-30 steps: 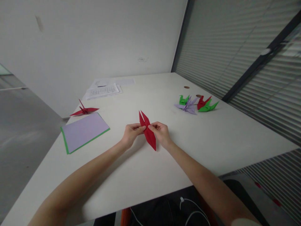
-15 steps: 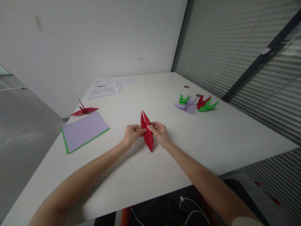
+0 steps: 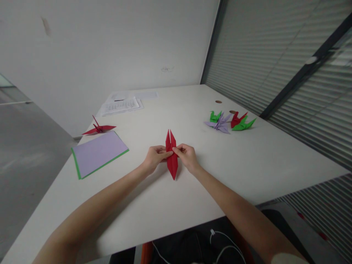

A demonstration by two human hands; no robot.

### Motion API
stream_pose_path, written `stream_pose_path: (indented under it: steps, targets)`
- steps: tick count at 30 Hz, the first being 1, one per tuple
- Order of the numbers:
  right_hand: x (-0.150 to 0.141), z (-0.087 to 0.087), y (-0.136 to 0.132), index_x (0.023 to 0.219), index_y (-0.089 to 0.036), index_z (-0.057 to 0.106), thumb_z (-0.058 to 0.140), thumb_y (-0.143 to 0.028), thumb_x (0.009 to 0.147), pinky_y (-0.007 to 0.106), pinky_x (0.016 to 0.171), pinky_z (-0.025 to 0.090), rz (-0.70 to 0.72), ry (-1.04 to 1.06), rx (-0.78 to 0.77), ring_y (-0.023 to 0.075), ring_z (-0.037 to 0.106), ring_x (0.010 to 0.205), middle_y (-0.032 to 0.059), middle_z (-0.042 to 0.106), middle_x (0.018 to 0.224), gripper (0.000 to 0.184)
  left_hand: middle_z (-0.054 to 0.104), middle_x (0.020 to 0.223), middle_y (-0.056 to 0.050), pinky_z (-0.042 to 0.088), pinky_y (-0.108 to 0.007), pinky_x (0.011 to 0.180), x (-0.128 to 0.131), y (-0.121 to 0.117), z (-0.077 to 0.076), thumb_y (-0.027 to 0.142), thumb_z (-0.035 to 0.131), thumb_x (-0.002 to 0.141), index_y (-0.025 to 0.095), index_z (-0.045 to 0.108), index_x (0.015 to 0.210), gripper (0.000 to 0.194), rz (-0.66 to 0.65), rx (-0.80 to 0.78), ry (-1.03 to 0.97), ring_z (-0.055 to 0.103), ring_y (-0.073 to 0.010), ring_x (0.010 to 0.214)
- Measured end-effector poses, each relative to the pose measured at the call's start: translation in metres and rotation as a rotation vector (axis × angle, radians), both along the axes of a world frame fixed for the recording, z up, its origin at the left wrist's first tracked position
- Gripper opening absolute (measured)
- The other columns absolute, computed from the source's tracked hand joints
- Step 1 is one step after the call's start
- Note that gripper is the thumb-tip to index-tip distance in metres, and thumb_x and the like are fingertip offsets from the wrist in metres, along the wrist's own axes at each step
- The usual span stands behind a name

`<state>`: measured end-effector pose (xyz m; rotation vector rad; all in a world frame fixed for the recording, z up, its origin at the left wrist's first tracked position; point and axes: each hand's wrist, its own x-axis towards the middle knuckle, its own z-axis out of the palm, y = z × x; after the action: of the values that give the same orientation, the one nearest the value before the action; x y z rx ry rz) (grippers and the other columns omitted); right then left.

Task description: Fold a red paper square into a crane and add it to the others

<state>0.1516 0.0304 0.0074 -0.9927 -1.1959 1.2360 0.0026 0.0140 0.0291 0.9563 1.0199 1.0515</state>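
Between my two hands is a piece of red folded origami paper (image 3: 172, 168), long and diamond-shaped, with a split pair of points at its far end and a single point toward me. My left hand (image 3: 155, 157) pinches its left side, thumb lying across the front near the middle. From the other side my right hand (image 3: 187, 156) grips the right edge, its thumb on the front close to the left thumb. The fingers behind the paper are partly hidden.
Purple and green paper sheets (image 3: 100, 152) lie at left, with a red paper crane (image 3: 99, 128) just beyond. Printed pages (image 3: 121, 106) rest on the far left of the white table (image 3: 203, 190). At right sit a purple crane (image 3: 219, 124), green cranes (image 3: 244, 124) and a red one (image 3: 237, 119).
The red folded paper has turned slightly, so its near point has swung left and its split end right. It now stands more upright in view. Both hands keep hold of it.
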Motion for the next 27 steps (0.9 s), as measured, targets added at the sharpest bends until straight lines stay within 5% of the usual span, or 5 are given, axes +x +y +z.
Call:
stream_pose_path:
  steps: [7,16,27]
  targets:
    - [0.000,0.007,-0.005,0.068,-0.017,0.067,0.078,-0.042,0.058,0.029,0.061,0.043,0.132,0.021,-0.072,0.0141,0.056,0.061,0.0013,0.066,0.068,0.030,0.068,0.060,-0.005,0.051,-0.026,0.059,0.001,-0.001,0.005,0.033,0.087,0.049,0.008,0.066,0.067,0.038,-0.039,0.029,0.098,0.063,-0.0140,0.056]
    - [0.001,-0.001,0.001,0.064,-0.015,0.068,0.082,-0.035,0.054,0.028,0.060,0.043,0.004,0.191,-0.143,0.0127,0.054,0.058,0.0009,0.065,0.062,0.026,0.068,0.068,-0.008,0.045,-0.026,0.059,0.006,-0.008,0.000,0.041,0.080,0.062,0.007,0.072,0.077,0.038,-0.196,-0.114,0.055,0.058,-0.0115,0.058]
    - [-0.002,0.008,-0.002,0.058,-0.015,0.066,0.084,-0.036,0.050,0.027,0.057,0.043,0.061,0.317,-0.259,0.0108,0.053,0.054,-0.0001,0.063,0.057,0.030,0.062,0.052,-0.003,0.034,-0.023,0.047,0.003,-0.006,-0.005,0.046,0.077,0.062,0.010,0.069,0.063,0.036,-0.124,0.109,0.242,0.049,-0.0099,0.046]
